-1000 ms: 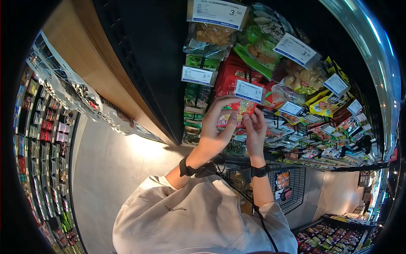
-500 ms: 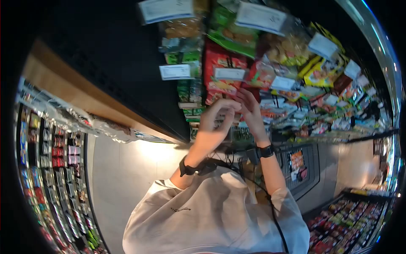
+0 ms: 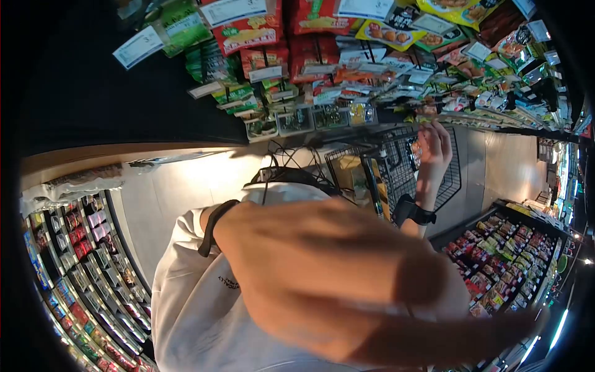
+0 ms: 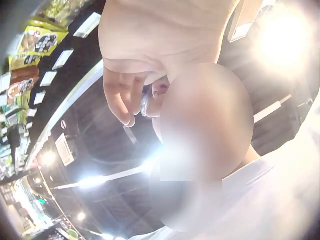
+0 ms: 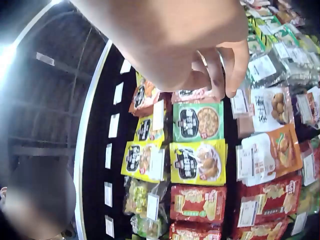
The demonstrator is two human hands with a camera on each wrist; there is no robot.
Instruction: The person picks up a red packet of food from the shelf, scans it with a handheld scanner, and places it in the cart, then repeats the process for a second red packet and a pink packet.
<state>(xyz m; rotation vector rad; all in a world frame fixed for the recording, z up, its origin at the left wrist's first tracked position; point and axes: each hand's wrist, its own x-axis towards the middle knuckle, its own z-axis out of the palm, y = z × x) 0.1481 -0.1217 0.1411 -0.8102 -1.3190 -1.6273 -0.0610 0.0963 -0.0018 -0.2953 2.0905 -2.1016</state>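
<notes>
My left hand (image 3: 334, 263) is raised close to the head camera, large and blurred over the pale shirt (image 3: 192, 297). In the left wrist view that hand (image 4: 160, 45) is beside the face, fingers loosely bent; part of them is hidden. My right hand (image 3: 435, 149) is held up in front of the wire basket (image 3: 455, 177), fingers loosely bent and holding nothing. The right wrist view shows this hand (image 5: 185, 40) against the hanging snack packets, among them a green packet (image 5: 197, 121) and a yellow packet (image 5: 197, 162). A dark band (image 3: 218, 226) circles the left wrist.
Red packets (image 3: 248, 32) and green packets (image 3: 186, 28) hang on rack hooks with price tags (image 3: 139, 46). Small clear tubs (image 3: 294, 121) line the rack's bottom. Stocked shelves (image 3: 93, 260) stand left, and a packet display (image 3: 502, 260) stands right. Grey floor (image 3: 167, 198) lies between.
Both hands have left the red packets on the rack. My left hand has come up toward the head, and the right has moved right, over the basket. The view has tilted down.
</notes>
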